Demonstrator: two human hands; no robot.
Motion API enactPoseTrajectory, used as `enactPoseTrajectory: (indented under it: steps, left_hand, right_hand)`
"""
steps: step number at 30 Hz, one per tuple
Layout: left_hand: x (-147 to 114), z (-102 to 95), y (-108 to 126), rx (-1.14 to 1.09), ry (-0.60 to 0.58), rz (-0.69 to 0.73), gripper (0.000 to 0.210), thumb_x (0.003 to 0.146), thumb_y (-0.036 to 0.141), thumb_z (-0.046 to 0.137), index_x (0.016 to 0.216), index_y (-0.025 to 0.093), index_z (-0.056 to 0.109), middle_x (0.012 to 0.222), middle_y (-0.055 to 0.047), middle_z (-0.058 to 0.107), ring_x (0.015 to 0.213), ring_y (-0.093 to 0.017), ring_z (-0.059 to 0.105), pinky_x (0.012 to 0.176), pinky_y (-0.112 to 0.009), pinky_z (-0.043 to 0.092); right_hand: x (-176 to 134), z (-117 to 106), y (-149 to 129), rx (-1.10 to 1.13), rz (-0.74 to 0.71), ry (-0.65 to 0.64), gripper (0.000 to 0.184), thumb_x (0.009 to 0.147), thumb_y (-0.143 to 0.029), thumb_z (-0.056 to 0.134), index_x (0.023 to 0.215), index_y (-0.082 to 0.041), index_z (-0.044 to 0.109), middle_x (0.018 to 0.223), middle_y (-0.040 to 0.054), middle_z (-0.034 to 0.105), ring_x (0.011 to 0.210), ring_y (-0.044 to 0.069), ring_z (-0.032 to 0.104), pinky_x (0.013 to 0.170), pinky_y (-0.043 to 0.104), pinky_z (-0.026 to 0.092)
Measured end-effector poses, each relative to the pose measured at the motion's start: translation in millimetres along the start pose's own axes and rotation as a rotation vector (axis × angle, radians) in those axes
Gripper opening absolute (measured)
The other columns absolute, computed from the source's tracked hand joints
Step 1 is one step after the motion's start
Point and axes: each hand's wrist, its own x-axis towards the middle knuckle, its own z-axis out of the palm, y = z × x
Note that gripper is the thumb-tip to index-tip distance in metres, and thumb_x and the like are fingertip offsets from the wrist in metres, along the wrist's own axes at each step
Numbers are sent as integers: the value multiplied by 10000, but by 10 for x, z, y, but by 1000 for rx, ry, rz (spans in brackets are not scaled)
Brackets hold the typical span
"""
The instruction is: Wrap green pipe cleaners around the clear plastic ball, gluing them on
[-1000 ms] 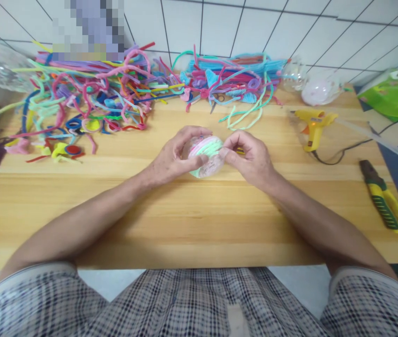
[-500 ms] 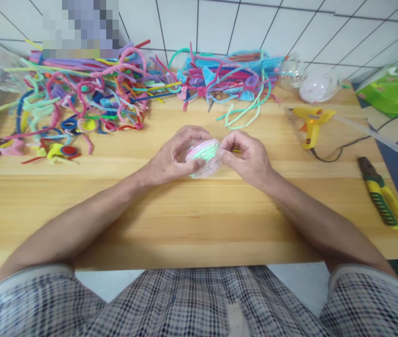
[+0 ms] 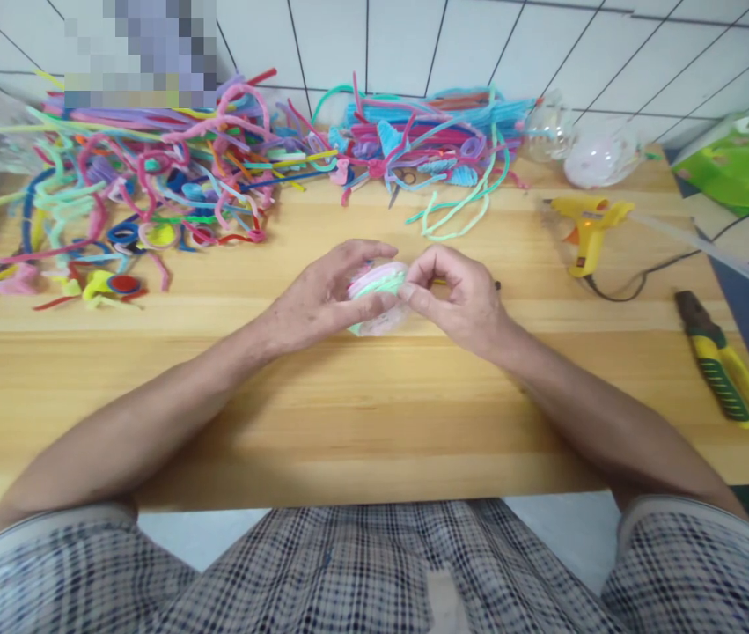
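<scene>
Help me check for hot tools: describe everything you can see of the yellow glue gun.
The yellow glue gun looks like plastic, with a dark-tipped nozzle, an orange trigger and a small orange spot on its handle. It lies on its side on the wooden tabletop, right of and apart from the right hand, nozzle pointing left, handle toward the person. A translucent rod extends from its rear; a black cord leaves the handle's end. Whether it is hot doesn't show.
</scene>
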Motion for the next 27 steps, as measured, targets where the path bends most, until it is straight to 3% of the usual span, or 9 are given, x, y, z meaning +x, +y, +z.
enactPoseTrajectory:
  steps: [5, 10, 20, 27]
  left_hand:
    - [11, 35, -35, -126, 58, -61, 570, 956, 532, 846, 1400, 201, 711, 1335, -98, 767, 1152, -235, 750, 1017, -360, 643]
    - [18, 61, -75, -195, 70, -56, 606, 926, 557, 878, 1379, 211, 675, 1308, -84, 770, 1141, -232, 756, 999, -347, 644]
    - [18, 67, -167, -222, 41, -11, 647, 930, 552, 875, 1445, 231, 653, 1454, -104, 715, 1299, -269, 717, 1137, -391, 611]
    - [27, -9, -133, -282, -63, -37, 589, 1060, 587, 691, 1572, 299, 646, 1609, -80, 669, 1501, -332, 642, 1255, -465, 573]
  right_hand:
    - [15, -11, 47, -5, 18, 20, 444, 979, -649, 833, 880, -250, 666, 804, -27, 658, 753, 158, 583, 723, 336, 471]
    - [27, -29, 73, -1, 38, 45, 480, 963, -698, 831, 878, -254, 668, 812, -24, 663, 767, 166, 594, 744, 345, 486]
    - [27, -29, 35, 6, 52, 64, 498, 910, -706, 884, 861, -260, 668, 792, -26, 647, 753, 167, 579, 745, 350, 493]
    - [14, -24, 25, 17, 95, 55, 494, 904, -707, 884, 869, -271, 657, 800, -17, 655, 735, 176, 580, 730, 366, 515]
